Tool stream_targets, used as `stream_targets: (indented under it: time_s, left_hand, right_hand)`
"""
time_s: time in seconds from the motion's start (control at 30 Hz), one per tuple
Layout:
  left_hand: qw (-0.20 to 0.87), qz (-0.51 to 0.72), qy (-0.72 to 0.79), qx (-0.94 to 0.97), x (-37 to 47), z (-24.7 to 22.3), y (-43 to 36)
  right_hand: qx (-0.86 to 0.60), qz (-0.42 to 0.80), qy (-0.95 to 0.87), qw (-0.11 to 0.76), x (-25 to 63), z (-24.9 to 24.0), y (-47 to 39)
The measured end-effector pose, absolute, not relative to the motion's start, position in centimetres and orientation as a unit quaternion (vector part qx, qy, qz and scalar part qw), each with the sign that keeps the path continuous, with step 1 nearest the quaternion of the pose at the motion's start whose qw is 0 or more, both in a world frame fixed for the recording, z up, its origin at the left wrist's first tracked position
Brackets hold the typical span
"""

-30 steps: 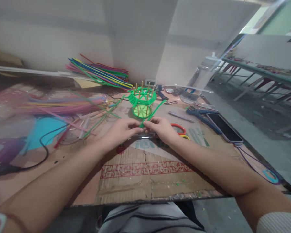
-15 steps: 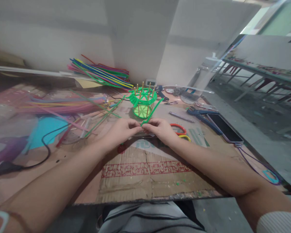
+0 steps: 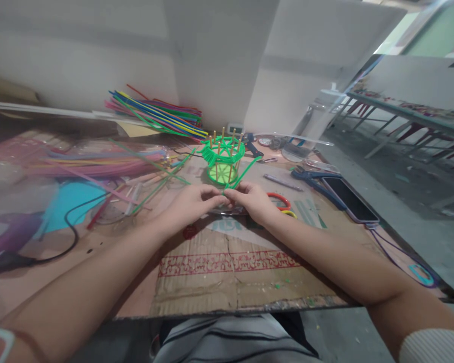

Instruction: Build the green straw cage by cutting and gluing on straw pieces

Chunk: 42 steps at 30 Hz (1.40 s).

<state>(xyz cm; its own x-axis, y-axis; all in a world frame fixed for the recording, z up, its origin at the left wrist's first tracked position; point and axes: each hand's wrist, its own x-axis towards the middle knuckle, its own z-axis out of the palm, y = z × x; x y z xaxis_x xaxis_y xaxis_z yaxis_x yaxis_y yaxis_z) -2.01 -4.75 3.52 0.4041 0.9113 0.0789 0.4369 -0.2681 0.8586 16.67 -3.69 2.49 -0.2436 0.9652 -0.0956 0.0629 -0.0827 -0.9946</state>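
Note:
Between my fingertips is a bent green pipe cleaner (image 3: 245, 172), its free end rising to the upper right. My left hand (image 3: 201, 200) pinches the lower, bent part, and my right hand (image 3: 251, 200) pinches it from the other side; the fingers partly hide that part. Just beyond my hands stands a small round green frame (image 3: 223, 173), with wooden sticks upright around it and a second green ring higher up. A fringe of green loops hangs from that ring's left side. Red and yellow scissor handles (image 3: 279, 200) lie beside my right hand.
A bundle of coloured pipe cleaners (image 3: 159, 113) lies against the wall. At right are blue-handled pliers (image 3: 318, 186), a phone (image 3: 351, 199) and a pen (image 3: 283, 182). A purple glue gun (image 3: 13, 234) with a black cord lies left. Cardboard (image 3: 230, 282) covers the table's front.
The free end of the green pipe cleaner has tipped further right and slightly lower. My fingertips have shifted a little to the right around its bent part. The round frame has stayed put.

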Motion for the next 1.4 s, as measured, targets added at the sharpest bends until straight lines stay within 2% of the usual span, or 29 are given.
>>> stream_targets:
  time_s: [0.7, 1.0, 1.4]
  left_hand:
    - [0.353, 0.308, 0.481, 0.741, -2.2, 3.6, -4.4]
    - [0.429, 0.299, 0.475, 0.707, -2.4, 3.2, -4.4]
    - [0.438, 0.293, 0.485, 0.698, -2.3, 3.5, -4.4]
  right_hand:
    - [-0.433, 0.586, -0.549, 0.411, 16.8, 1.7, -3.5]
    - [-0.444, 0.568, -0.567, 0.399, 16.8, 1.9, -3.6]
    - [-0.408, 0.585, -0.565, 0.414, 16.8, 1.4, -3.2]
